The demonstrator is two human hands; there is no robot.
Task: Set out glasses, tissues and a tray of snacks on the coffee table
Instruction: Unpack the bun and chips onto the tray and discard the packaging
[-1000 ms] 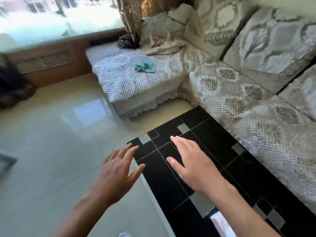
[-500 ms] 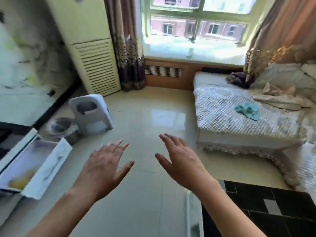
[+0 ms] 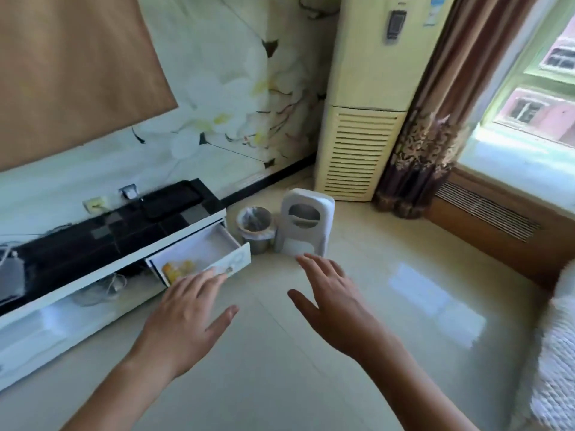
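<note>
My left hand point(image 3: 183, 318) and my right hand point(image 3: 336, 306) are stretched out in front of me over the tiled floor, both empty with fingers spread. Beyond my left fingertips a white drawer point(image 3: 199, 253) stands pulled out of a low TV cabinet point(image 3: 77, 244) with a black tiled top. Orange-yellow packets point(image 3: 179, 269) lie blurred in the drawer's near left corner. No glasses, tissues, tray or coffee table are in view.
A small lined waste bin point(image 3: 255, 225) and a white plastic stool point(image 3: 305, 222) stand on the floor right of the drawer. Behind them rises a tall floor air conditioner point(image 3: 367, 119), with a curtain point(image 3: 420, 150) and window to its right. A white sofa edge point(image 3: 557, 353) shows at far right.
My view has swung left, from the black coffee table and sofa, past the window, to the TV cabinet with the open drawer. Both hands have stayed empty and spread.
</note>
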